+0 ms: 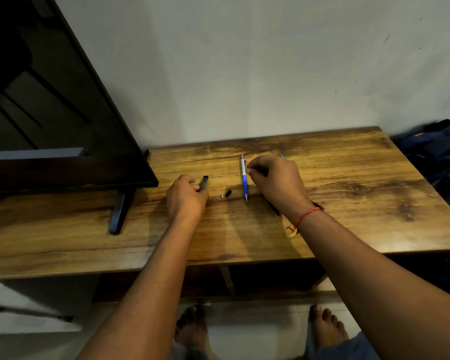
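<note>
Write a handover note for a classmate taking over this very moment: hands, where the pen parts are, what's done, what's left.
The left hand grips a black pen tube. The right hand pinches the white upper part of the blue and white pen, which lies on the table. Between the hands lie a small black piece and a tiny pale piece; a black pen lies under the right wrist. Done: one pen seems taken apart. Left: probably fitting the loose pieces back.
</note>
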